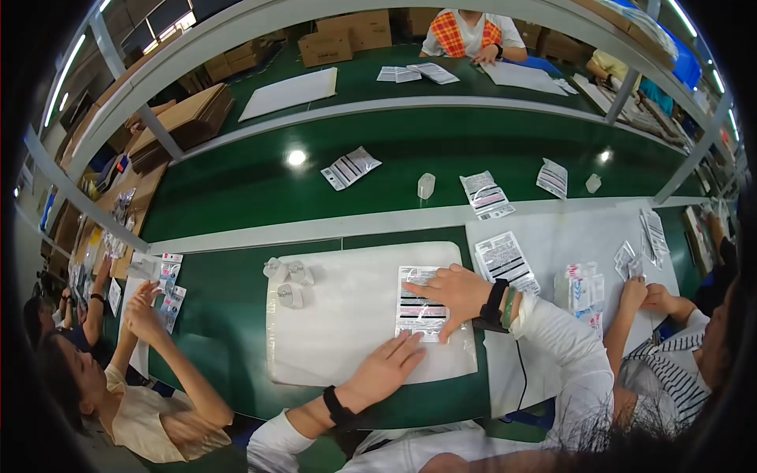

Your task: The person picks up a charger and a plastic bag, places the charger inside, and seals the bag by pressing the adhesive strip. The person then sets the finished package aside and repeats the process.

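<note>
Two bare hands rest over one flat printed pouch (pixel 422 311), which lies on the white mat (pixel 339 339) upon the green bench (pixel 213 315); the right hand (pixel 457 298) is spread palm down, its fingers reaching across the upper part of the pouch and its thumb pointing toward the lower right corner; the left hand (pixel 384 370) is open too, with its fingertips at the lower edge; neither is closed round anything.

The pouch looks light and thin, likely a glossy film that bends readily and slides on a smooth surface; it should be slippery under dry fingers, so a flat palm steadies it better than a poke with one fingertip; to lift it, pinch a side edge or a corner between thumb and forefinger, keeping off the middle, where a squeeze might crease the print; the fingers cover part of it, so whether anything sits inside is hard to tell.

Three clear plastic pieces (pixel 290 296) stand apart at the mat's upper left; they look stiffer, and their sides would suit a light pinch.
</note>
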### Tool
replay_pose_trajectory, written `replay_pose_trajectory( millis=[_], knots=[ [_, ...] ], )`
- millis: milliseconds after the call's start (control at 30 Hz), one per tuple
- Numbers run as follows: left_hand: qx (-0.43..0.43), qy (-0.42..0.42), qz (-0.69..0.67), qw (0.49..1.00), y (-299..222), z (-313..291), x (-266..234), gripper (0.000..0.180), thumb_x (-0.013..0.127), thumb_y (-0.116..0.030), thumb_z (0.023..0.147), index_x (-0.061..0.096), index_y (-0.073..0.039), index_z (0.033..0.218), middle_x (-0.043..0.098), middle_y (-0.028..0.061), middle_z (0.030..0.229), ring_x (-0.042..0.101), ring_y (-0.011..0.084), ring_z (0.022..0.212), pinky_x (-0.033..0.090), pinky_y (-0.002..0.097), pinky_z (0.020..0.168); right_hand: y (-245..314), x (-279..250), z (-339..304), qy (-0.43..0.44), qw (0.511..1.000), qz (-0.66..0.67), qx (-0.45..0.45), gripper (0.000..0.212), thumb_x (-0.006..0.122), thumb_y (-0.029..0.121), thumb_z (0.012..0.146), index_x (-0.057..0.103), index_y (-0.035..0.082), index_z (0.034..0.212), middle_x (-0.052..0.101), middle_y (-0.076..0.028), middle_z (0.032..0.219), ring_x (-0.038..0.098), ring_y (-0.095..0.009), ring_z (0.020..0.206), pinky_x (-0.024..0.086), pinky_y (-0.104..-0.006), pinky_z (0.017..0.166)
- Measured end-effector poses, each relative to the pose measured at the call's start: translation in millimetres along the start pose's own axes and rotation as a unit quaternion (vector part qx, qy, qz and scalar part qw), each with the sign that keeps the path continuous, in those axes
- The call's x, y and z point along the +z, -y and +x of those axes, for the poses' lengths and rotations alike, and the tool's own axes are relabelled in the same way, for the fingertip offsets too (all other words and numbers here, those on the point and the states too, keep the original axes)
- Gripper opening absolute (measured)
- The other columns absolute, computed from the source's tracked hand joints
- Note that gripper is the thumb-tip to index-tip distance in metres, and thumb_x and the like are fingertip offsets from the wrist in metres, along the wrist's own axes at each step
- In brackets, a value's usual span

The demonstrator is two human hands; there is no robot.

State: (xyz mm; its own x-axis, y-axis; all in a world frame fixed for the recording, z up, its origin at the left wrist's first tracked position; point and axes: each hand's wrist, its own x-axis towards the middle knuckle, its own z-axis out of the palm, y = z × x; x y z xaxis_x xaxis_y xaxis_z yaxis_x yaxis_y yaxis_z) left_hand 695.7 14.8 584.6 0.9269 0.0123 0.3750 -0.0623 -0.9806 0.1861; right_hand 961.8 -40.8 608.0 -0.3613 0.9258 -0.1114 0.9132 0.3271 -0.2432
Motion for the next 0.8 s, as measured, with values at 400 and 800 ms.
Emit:
replay_pose_trajectory(
  millis=[400,800],
  knots=[
    [0.008,0.045,0.119,0.992,44,54,13,0.025,0.063,-0.015,0.080,0.061,-0.009,0.105,0.059,0.0095,0.110,0.065,0.0268,0.094,0.057,0.0356,0.065,10,-5,3,0.000,1.000,0.001,0.027,0.128,0.085,0.063,0.049,0.030,0.015,0.154,0.066,-0.008,0.108,0.058,-0.027,0.101,0.037,-0.0373,0.087],
    [-0.036,0.003,0.186,0.982,31,78,26,0.026,0.065,-0.015,0.076,0.057,-0.004,0.099,0.056,0.0154,0.098,0.062,0.0235,0.065,0.052,0.0316,0.049,9,-9,3,0.037,0.996,0.059,0.060,0.129,0.085,0.061,0.050,0.027,0.014,0.154,0.066,-0.006,0.103,0.057,-0.028,0.102,0.036,-0.0378,0.089]
  ],
)
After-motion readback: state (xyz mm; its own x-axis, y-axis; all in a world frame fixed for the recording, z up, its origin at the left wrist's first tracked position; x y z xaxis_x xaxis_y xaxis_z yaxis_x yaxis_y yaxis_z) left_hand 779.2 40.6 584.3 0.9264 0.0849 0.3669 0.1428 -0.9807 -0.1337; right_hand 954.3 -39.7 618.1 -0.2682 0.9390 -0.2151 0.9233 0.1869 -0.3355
